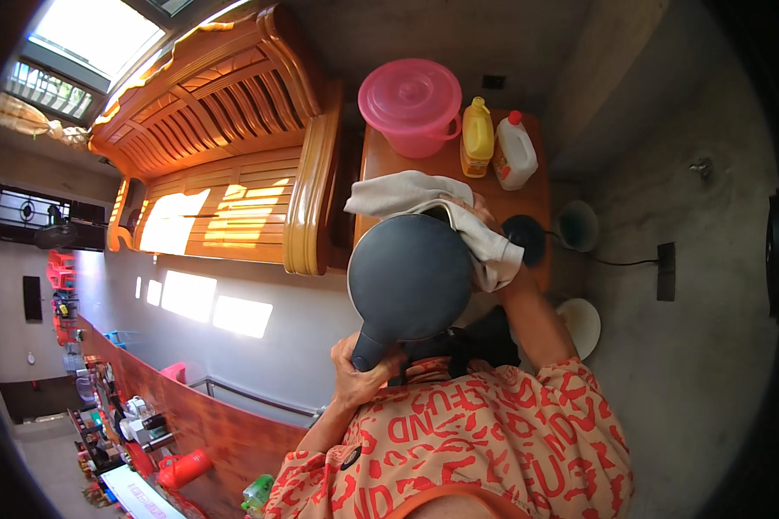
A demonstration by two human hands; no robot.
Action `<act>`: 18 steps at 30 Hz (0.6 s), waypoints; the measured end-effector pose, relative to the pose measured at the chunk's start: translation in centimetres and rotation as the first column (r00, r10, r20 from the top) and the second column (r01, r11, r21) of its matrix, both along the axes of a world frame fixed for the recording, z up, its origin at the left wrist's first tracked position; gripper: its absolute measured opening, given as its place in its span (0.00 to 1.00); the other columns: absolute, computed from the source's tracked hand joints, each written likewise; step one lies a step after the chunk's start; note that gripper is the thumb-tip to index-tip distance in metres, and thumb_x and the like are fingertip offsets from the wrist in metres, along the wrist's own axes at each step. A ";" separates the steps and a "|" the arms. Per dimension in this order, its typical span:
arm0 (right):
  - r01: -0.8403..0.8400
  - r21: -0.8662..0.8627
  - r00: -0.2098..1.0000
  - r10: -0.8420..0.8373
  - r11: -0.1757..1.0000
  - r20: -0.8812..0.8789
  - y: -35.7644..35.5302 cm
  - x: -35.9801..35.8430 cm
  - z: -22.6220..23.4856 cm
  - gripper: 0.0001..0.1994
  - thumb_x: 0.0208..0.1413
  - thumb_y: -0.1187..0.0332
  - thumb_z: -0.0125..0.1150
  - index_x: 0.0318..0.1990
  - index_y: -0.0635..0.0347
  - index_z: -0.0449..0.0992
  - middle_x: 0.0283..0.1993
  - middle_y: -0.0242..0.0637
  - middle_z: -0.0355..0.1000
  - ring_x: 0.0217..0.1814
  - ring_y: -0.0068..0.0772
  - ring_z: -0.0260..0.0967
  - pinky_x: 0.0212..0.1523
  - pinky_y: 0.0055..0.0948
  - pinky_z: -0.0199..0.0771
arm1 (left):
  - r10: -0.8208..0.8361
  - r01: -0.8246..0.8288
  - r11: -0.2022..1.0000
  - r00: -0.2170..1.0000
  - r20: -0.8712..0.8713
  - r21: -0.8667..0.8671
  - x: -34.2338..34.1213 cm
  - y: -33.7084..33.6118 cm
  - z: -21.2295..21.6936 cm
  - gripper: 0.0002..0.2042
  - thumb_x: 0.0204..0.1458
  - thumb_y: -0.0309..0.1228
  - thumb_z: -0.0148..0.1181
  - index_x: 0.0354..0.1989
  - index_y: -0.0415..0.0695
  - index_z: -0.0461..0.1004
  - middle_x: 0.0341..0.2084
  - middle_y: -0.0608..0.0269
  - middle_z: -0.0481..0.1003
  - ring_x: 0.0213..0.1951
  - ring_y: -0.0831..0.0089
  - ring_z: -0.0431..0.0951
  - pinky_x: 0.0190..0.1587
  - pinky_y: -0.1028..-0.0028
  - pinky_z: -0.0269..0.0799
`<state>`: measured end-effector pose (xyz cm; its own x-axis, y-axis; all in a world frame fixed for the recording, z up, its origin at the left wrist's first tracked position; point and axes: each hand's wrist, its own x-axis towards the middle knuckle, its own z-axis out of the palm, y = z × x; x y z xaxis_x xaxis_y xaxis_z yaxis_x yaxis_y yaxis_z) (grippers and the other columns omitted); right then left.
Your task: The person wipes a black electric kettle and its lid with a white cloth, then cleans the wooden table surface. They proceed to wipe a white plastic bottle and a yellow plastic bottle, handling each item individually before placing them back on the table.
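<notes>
A dark grey kettle (411, 277), its round flat top facing up, is held close in front of my body. My left hand (361, 374) is closed around its handle, which points toward me. A light grey cloth (489, 246) drapes over the far side and right edge of the kettle. My right hand (486, 214) is on the cloth at the kettle's far right, mostly covered by it; the fingers are largely hidden, but they press the cloth to the kettle's side. Just right of the kettle lies a round black kettle base (524, 239) with a cord running to the wall.
On the wooden table (374, 160) stand a pink lidded bucket (409, 108), a yellow jug (477, 138) and a white jug with a red cap (515, 154). A wooden bench (225, 147) is to the left. Pails (577, 225) sit on the right, below a wall socket (666, 271).
</notes>
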<state>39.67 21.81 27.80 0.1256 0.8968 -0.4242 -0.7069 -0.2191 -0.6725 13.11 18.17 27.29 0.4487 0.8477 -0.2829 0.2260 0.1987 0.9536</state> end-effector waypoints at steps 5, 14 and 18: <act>0.215 0.375 0.892 -0.337 0.902 0.301 -3.8 0.1 -3.5 0.16 0.57 0.68 0.58 0.51 0.63 0.71 0.48 0.39 0.72 0.49 0.28 0.71 0.49 0.30 0.74 | -0.045 0.060 0.973 0.997 -0.070 0.223 1.3 -0.3 -0.7 0.06 0.33 0.23 0.63 0.23 0.38 0.75 0.18 0.61 0.76 0.21 0.74 0.75 0.27 0.76 0.69; 0.144 -0.088 0.832 -0.072 0.986 0.550 -6.0 5.7 1.4 0.25 0.52 0.59 0.65 0.52 0.66 0.66 0.44 0.38 0.70 0.46 0.27 0.69 0.48 0.23 0.69 | -0.095 0.093 0.994 0.995 0.022 0.064 4.5 -2.5 0.4 0.14 0.29 0.26 0.71 0.28 0.39 0.75 0.26 0.59 0.76 0.29 0.70 0.77 0.35 0.72 0.71; -0.084 -0.141 0.912 0.133 0.986 0.388 -5.9 8.3 3.3 0.22 0.53 0.63 0.63 0.51 0.65 0.67 0.45 0.37 0.70 0.46 0.26 0.69 0.48 0.23 0.69 | -0.332 0.330 0.943 0.943 0.026 0.052 5.2 -2.4 0.0 0.20 0.26 0.28 0.73 0.31 0.40 0.72 0.31 0.57 0.73 0.34 0.68 0.76 0.39 0.71 0.70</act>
